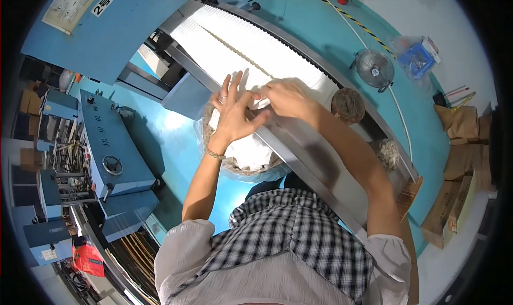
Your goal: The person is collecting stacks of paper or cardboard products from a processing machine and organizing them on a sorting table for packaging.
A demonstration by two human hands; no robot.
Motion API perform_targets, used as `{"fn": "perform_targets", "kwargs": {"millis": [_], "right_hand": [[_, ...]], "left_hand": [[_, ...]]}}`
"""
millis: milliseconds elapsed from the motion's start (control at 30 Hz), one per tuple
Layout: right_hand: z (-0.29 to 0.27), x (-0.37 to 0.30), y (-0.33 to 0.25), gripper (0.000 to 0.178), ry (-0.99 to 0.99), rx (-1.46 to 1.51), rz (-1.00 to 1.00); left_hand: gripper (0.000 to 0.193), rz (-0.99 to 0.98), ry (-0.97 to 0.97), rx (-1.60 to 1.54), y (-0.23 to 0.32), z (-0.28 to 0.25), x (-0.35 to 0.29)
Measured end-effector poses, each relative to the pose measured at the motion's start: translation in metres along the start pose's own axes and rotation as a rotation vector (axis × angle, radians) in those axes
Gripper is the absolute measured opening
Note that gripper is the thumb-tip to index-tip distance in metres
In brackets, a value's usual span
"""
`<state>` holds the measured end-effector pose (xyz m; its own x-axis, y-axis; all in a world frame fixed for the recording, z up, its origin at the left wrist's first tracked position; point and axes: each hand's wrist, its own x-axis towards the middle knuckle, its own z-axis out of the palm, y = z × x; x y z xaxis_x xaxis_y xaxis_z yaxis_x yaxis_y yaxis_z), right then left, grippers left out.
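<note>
A long row of thin white pieces (235,35), packed on edge like paper, fills a metal trough with a line running down its middle. At the near end of the row, my right hand (291,99) has its fingers bent together; what they hold, if anything, is hidden. Beside it, my left hand (233,115) spreads its fingers and thumb, its index finger reaching close to the right fingertips. Below my left hand stands a round, plastic-lined container (243,172) with white pieces (251,153) in it.
A metal rail (291,158) edges the trough on my side. Two round stone-like lumps, one brown (348,105) and one greyish (386,154), sit along it at the right. Blue machines (115,145) stand left; a fan (374,69) and cardboard boxes (449,198) are on the right.
</note>
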<state>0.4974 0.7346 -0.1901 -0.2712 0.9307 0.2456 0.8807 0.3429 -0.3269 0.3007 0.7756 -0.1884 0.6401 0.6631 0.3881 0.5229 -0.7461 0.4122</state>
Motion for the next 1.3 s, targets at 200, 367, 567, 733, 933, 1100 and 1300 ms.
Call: {"fn": "perform_targets", "kwargs": {"millis": [200,367,567,733,933,1100,1300], "right_hand": [[-0.006,-0.009,-0.003,0.017,0.102,0.292,0.079],[-0.050,-0.090,-0.010,0.024,0.249,0.206,0.223],[-0.129,-0.236,-0.023,0.052,0.253,-0.361,0.711],[-0.122,-0.275,-0.043,0.085,0.115,0.475,1.257],[-0.096,-0.231,-0.070,0.120,-0.151,0.442,0.909],[-0.039,-0.147,-0.081,0.102,0.149,0.452,0.747],[0.003,-0.082,-0.066,0.067,0.301,0.711,0.506]], "left_hand": [[0.018,-0.003,0.095,0.197,0.002,0.016,0.006],[0.011,-0.027,0.177,0.192,0.007,0.019,0.006],[0.013,-0.111,0.203,0.255,0.002,0.016,-0.015],[0.015,-0.109,0.229,0.238,-0.004,0.026,-0.015],[0.012,-0.083,0.256,0.187,-0.004,0.029,-0.012],[0.012,-0.087,0.261,0.221,-0.008,0.032,-0.012],[0.014,-0.203,0.468,0.113,0.008,0.027,-0.010]]}}
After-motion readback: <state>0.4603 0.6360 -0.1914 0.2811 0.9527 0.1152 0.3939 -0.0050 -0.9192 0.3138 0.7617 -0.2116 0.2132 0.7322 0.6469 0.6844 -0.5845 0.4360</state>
